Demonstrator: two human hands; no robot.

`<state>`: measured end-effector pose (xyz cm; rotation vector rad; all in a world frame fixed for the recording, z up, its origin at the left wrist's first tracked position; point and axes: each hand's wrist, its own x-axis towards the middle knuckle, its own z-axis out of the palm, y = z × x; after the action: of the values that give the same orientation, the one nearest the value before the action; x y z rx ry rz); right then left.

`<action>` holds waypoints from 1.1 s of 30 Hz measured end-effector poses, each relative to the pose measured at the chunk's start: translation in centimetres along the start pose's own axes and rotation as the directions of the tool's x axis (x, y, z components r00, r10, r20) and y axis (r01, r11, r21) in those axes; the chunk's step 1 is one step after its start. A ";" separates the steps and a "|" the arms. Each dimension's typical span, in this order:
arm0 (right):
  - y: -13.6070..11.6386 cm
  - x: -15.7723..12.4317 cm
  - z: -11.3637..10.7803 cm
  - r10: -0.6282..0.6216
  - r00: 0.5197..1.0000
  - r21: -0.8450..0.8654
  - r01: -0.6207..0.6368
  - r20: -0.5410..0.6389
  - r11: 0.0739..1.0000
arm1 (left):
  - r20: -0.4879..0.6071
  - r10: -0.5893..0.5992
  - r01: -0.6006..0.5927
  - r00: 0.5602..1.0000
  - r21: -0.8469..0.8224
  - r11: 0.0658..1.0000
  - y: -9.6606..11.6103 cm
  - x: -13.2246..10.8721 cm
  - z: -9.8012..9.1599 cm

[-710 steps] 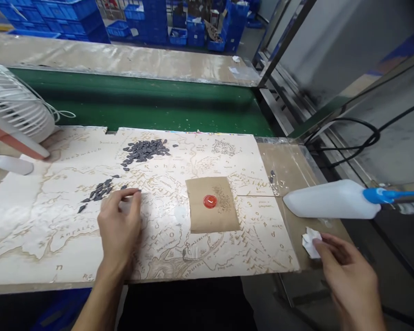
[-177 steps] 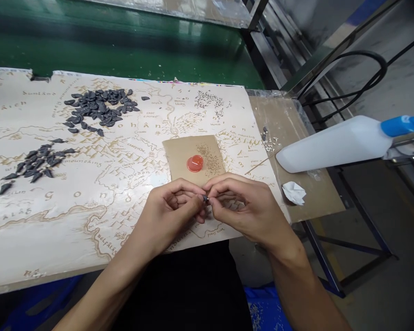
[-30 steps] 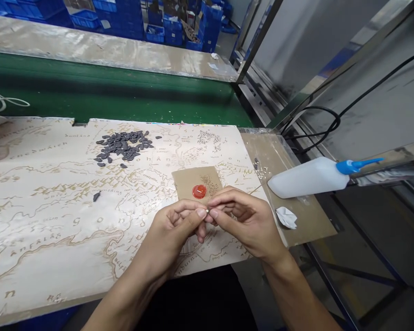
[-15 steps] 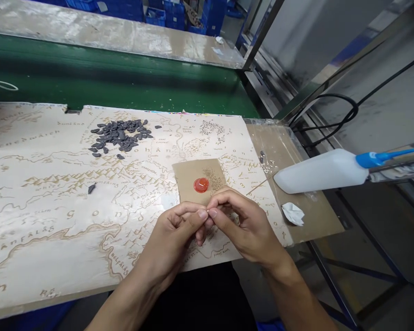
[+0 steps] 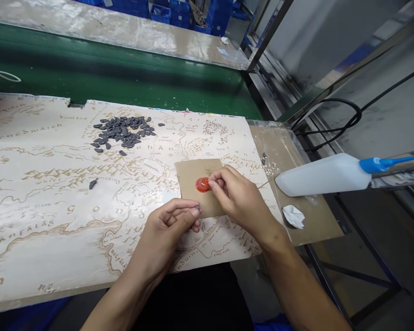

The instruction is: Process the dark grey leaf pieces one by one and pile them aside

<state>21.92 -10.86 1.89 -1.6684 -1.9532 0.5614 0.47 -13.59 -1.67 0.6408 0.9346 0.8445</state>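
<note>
My left hand is closed in a pinch on a small dark grey piece, mostly hidden by the fingertips. My right hand is also pinched, its fingertips at the right edge of a glossy red blob. Whatever those fingers hold is too small or hidden to make out. The blob lies on a brown cardboard square, which has tiny specks near its far right corner. Farther off to the left is a pile of dark grey, leaf-shaped pieces.
A map-printed sheet covers the table. Tiny pale bits are scattered beyond the cardboard. At right lie a white bottle with a blue nozzle, a crumpled tissue and a thin stick. A green strip runs behind.
My hands, fingertips together before, have separated. The right has moved forward to the red blob; the left has shifted slightly left, showing the grey piece. The view has shifted a little.
</note>
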 end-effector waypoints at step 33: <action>-0.7 -4.8 1.2 0.165 0.972 0.807 -0.231 0.168 0.543 | 0.107 0.088 -0.083 0.990 -0.047 0.995 0.1 0.5 1.2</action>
<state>21.23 -15.65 0.86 -1.2184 -1.1689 1.3937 1.69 -13.25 -1.22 0.6874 0.7935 0.8945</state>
